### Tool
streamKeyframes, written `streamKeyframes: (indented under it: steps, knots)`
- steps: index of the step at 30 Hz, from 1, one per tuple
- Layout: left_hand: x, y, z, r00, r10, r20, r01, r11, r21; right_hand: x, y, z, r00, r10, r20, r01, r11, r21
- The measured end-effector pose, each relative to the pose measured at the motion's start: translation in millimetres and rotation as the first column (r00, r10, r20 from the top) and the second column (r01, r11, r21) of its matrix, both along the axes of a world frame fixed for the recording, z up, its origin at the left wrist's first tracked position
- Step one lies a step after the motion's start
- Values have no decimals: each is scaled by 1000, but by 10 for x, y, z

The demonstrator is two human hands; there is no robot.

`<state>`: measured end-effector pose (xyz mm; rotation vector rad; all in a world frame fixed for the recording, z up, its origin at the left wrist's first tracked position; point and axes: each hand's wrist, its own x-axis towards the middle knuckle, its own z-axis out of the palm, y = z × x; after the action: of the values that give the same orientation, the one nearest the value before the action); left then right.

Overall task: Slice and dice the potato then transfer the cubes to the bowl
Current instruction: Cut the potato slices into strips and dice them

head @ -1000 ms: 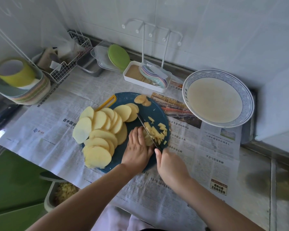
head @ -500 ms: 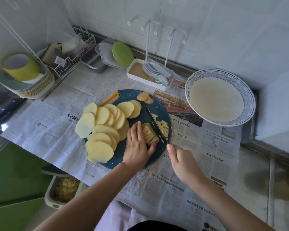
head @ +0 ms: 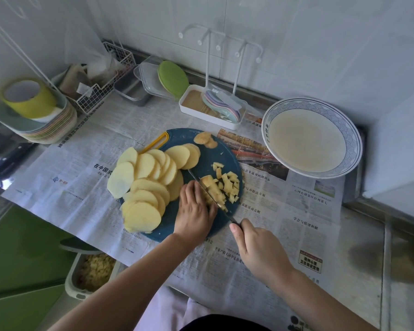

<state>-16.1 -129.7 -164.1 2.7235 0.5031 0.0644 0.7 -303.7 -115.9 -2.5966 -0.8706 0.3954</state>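
Right hand [head: 258,249] fingers clamped round knife [head: 228,215] handle; left hand [head: 194,212] fingers straight, together, beside potato cubes [head: 226,185] on board [head: 215,158].

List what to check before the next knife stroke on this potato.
1. Right hand grips the knife handle: ok.
2. Left hand clear of the blade: cannot tell, its fingertips lie right beside it.
3. Cubes all on the cutting board: ok, right of the blade.
4. Slices all on the board: not ok, the leftmost overhangs the newspaper.
5. Bowl free of cubes, beyond the board: ok.
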Motion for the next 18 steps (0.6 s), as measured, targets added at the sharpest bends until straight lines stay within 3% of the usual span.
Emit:
streamKeyframes:
  steps: [18]
  knots:
    - [-6, 13, -64, 1000, -19, 4, 19, 997, -72, -149, 113, -166, 998, -65, -19, 64, 997, -49]
